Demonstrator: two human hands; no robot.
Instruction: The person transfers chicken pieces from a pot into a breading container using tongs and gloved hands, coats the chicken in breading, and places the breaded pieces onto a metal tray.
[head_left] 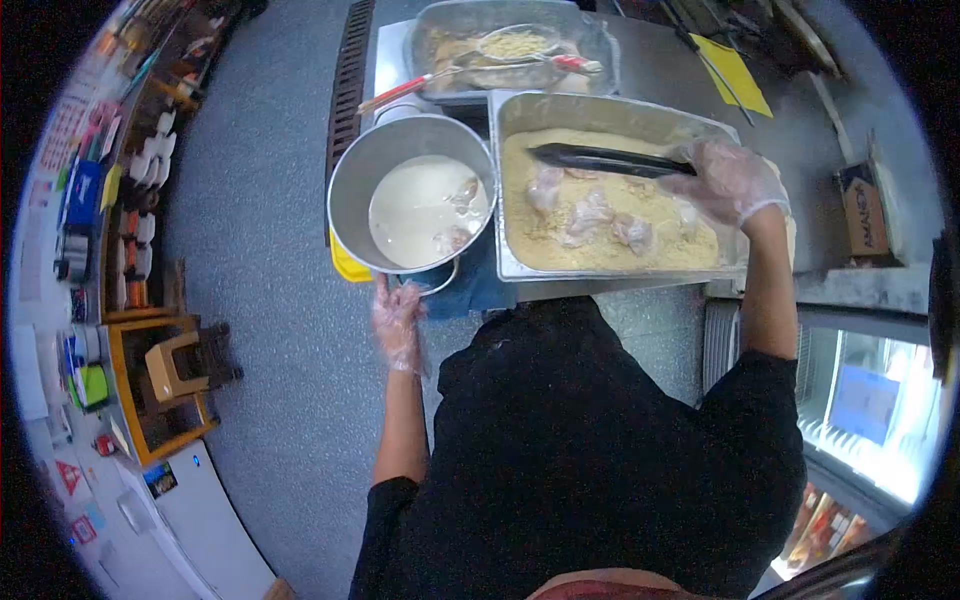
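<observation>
My right hand (735, 180), in a clear plastic glove, is closed around black tongs (610, 160). The tongs reach left over a deep metal tray (620, 272) of pale flour-like powder, where several coated pieces (590, 218) of what looks like raw meat lie. Beside the tray's left side stands a round metal pot (345, 195) with white liquid and some pieces in it. My left hand (398, 312), also gloved, is at the pot's near rim, with its fingers bent by the rim and the handle.
Behind the pot, another tray (610, 60) holds pieces and a wire strainer (515, 42) with a red handle. A yellow sheet (735, 75) and a cardboard box (862, 215) are at the right. Shelves and a wooden stool (180, 375) stand left; a lit cooler (865, 400) is at lower right.
</observation>
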